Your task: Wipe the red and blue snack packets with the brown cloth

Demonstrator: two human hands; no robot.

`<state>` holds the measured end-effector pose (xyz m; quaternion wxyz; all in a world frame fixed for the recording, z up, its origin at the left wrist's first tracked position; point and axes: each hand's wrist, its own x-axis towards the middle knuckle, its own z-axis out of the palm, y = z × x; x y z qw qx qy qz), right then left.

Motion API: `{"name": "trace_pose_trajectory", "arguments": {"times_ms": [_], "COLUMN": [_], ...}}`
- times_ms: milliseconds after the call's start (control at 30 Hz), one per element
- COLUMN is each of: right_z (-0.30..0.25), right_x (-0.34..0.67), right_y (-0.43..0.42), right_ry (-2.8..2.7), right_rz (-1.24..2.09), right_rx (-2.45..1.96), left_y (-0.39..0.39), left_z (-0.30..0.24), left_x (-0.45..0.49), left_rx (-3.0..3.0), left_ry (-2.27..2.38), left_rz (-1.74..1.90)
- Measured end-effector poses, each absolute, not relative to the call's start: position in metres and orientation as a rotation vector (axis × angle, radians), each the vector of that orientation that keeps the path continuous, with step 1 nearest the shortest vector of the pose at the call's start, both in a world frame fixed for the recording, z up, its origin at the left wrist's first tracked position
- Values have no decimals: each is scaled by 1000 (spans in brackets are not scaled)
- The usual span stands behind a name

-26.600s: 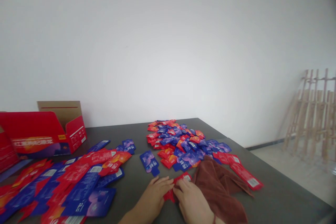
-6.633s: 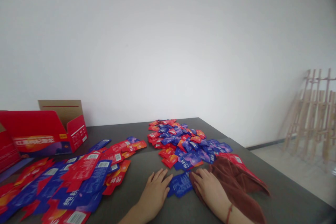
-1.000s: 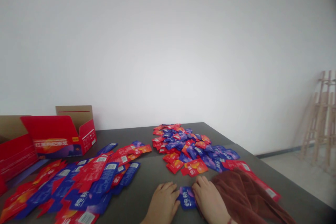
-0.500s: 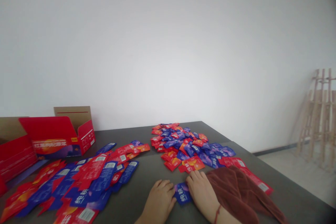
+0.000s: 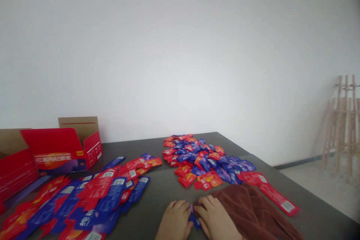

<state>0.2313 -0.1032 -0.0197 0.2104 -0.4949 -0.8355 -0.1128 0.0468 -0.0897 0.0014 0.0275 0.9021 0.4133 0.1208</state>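
A small blue-purple sachet (image 5: pixel 194 220) shows as a narrow strip between my hands, low at the front of the dark table. My left hand (image 5: pixel 176 220) grips its left side with fingers curled and the thumb against it. From the other side my right hand (image 5: pixel 215 219) has its bent fingers closed on the sachet's right part. Most of the sachet is hidden under the fingers. Touching or very near my right wrist lies a crumpled brown cloth (image 5: pixel 253 208).
Red and blue sachets form a pile (image 5: pixel 194 153) beyond my hands. Larger pouches (image 5: pixel 95 198) lie spread at left, before an open red carton (image 5: pixel 56 146). A red strip of packets (image 5: pixel 277 197) lies right of the cloth. Wooden stands (image 5: pixel 341 120) lean at far right.
My hands have come closer together over the blue sachet, covering more of it. My right hand has moved slightly down, toward me. The view has shifted a little.
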Motion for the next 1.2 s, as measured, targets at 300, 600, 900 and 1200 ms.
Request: {"name": "trace_pose_trajectory", "arguments": {"times_ms": [300,600,900,1200], "right_z": [-33,-50,-26,-43], "right_x": [244,206,254,206], "right_y": [-101,-91,-101,-90], "right_ry": [-2250,-2287,-2241,-2320], "right_rz": [-608,-663,-666,-622], "right_rx": [-1558,-1321,-1590,-1396], "left_y": [-83,-85,-83,-83], "left_z": [1,-2,-1,-4], "left_x": [48,46,48,50], "left_rx": [2786,2810,2853,2819], "left_ry": [1247,1276,1278,1285], "left_rz": [372,398,356,403]}}
